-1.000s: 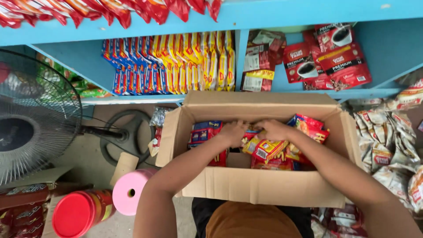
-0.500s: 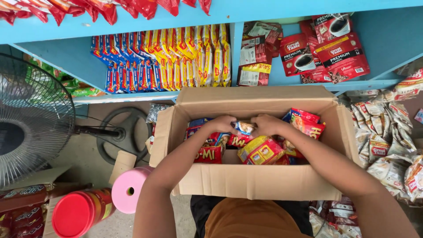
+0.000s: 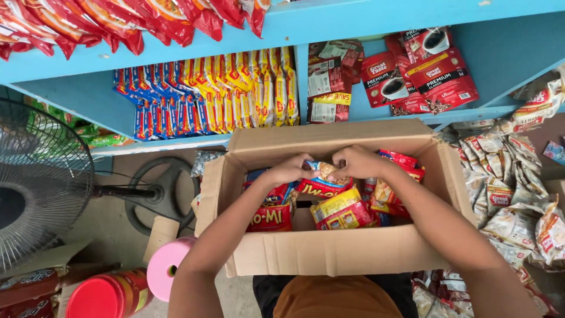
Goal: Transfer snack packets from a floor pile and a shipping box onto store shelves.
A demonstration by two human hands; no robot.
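Two hands are meeting inside the open brown cardboard box (image 3: pixel 329 253): the left hand (image 3: pixel 288 171) and right hand (image 3: pixel 353 161) are both pinching one small red-and-yellow plastic snack packet (image 3: pixel 322 176) between them. Below this grip, other packets are lying loose. It seems a picking-up step; lifting straight up is needing a firm pinch.

A blue shelf (image 3: pixel 353 23) runs along the far side, with blue and yellow snack packets (image 3: pixel 206 94) and red coffee bags (image 3: pixel 424 73). A fan (image 3: pixel 41 182) stands at left. Near left sit a pink roll (image 3: pixel 168 274) and a red-lidded jar (image 3: pixel 106 294). Sachets (image 3: pixel 512 194) pile at right.
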